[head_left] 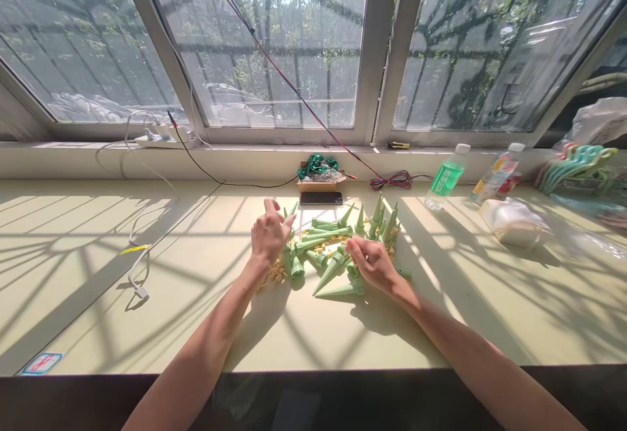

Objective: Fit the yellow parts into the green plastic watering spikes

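A loose pile of pale green plastic spikes (337,282), pointed at one end and with a wider collar at the other, covers the middle of the table. Small yellow plastic pieces (275,273) lie among and beside them. My left hand (268,234) is over the pile's left edge, thumb apart from the curled fingers; green tips show just behind it. On the right side, my right hand (373,262) is closed in a pinch above the spikes. Whatever its fingertips hold is hidden. Several spikes stand upright at the back right of the pile (377,212).
Behind the pile lie a black phone (321,198) and a small cardboard box (321,186) with green material. A green-labelled bottle (445,177), another bottle (499,173) and a tissue pack (514,222) stand right. Cables (140,274) trail at left; a wire coil (394,179) sits behind.
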The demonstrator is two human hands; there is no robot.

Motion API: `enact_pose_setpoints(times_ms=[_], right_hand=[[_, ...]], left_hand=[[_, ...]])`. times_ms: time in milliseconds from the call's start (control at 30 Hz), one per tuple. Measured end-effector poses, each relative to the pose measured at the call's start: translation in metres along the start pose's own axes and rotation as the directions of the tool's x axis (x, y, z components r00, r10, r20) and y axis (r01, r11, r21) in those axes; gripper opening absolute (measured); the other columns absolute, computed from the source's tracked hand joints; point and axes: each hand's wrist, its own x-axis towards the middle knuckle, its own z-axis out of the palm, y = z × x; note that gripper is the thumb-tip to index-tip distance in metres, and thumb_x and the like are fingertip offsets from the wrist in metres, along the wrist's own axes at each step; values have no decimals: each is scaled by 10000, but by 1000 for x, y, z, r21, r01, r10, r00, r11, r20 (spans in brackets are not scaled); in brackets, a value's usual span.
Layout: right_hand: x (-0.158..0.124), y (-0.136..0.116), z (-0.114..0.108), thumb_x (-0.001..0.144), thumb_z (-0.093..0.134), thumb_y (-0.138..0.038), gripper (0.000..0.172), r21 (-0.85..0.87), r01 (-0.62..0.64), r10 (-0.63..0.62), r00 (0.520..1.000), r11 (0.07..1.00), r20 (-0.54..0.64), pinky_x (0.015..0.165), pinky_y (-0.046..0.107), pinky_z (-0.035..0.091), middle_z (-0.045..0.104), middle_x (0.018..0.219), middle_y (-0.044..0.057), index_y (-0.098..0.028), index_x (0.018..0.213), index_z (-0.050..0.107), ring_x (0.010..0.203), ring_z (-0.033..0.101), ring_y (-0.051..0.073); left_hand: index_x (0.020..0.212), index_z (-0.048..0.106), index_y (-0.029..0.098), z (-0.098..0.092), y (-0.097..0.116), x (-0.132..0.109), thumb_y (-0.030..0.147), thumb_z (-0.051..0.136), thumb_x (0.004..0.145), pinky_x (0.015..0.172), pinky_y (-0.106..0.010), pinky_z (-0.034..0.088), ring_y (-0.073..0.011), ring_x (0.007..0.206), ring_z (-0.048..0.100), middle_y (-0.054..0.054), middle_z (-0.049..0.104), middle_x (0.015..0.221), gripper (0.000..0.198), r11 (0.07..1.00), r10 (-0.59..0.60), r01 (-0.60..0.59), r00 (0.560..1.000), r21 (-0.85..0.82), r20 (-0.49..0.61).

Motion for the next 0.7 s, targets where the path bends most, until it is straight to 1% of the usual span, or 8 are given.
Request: enact_pose_setpoints(times_ms=[100, 167, 233, 300, 400, 500, 567, 700], right_hand=[[0, 1, 0, 1005, 342, -517, 452, -8, -3, 3, 1000, 1000, -2, 463, 289, 334, 427, 516, -19, -228, 726, 549, 456, 382, 134], [-1, 0, -1, 1004, 346, -516, 449, -19, -3, 3, 1000, 1000, -6, 465, 289, 340, 432, 514, -18, -230, 721, 546, 455, 390, 135], [-1, -1, -1, 1006, 348, -504, 444, -35, 2, -2, 1000, 999, -11, 471, 290, 349, 439, 518, -18, -230, 716, 541, 458, 401, 137], [-1, -3, -2, 1010, 347, -488, 440, -55, 11, -12, 1000, 998, -14, 479, 292, 359, 452, 531, -15, -227, 709, 534, 461, 410, 136], [-1, -4, -2, 1013, 350, -469, 433, -75, 25, -26, 1000, 997, -14, 481, 294, 369, 463, 540, -12, -228, 701, 527, 463, 415, 136], [-2, -2, -1, 1009, 370, -457, 404, -83, 35, -38, 999, 996, -28, 499, 303, 397, 490, 558, -2, -235, 718, 544, 487, 444, 148], [-2, -1, 0, 996, 414, -446, 349, -85, 41, -46, 998, 996, -52, 524, 315, 430, 546, 602, 13, -240, 765, 577, 520, 489, 162], [-3, 0, 1, 956, 523, -390, 182, -80, 71, -77, 994, 994, -71, 583, 348, 497, 647, 750, 41, -245, 895, 614, 601, 579, 185]], left_hand=[[967, 471, 177, 5, 6, -6, 320, 677, 843, 520, -257, 465, -176, 569, 648, -34, 691, 728, 280, 985, 82, -92, 994, -145, -71], [971, 483, 185, 11, 10, -12, 336, 674, 848, 486, -220, 439, -128, 502, 592, -5, 688, 717, 272, 950, 135, -137, 990, -282, -27], [981, 503, 188, 18, 15, -19, 352, 646, 870, 453, -199, 399, -100, 457, 530, 12, 679, 700, 244, 918, 187, -164, 982, -360, 29], [998, 523, 188, 24, 19, -26, 345, 624, 887, 467, -198, 400, -85, 442, 478, 26, 661, 672, 218, 886, 252, -203, 965, -417, 67], [1070, 541, 180, 32, 25, -35, 337, 578, 916, 470, -206, 421, -74, 465, 484, -6, 666, 789, 223, 813, 329, -237, 941, -531, 83], [1114, 551, 178, 34, 30, -41, 308, 541, 935, 503, -225, 480, -110, 568, 582, -38, 652, 836, 222, 743, 379, -229, 918, -629, 114], [1127, 544, 181, 34, 33, -44, 289, 528, 940, 522, -236, 506, -131, 631, 619, -56, 648, 872, 217, 711, 392, -206, 910, -673, 135], [1073, 515, 190, 32, 37, -46, 279, 527, 940, 554, -238, 525, -130, 691, 637, -51, 607, 929, 161, 660, 366, -131, 916, -739, 165]])
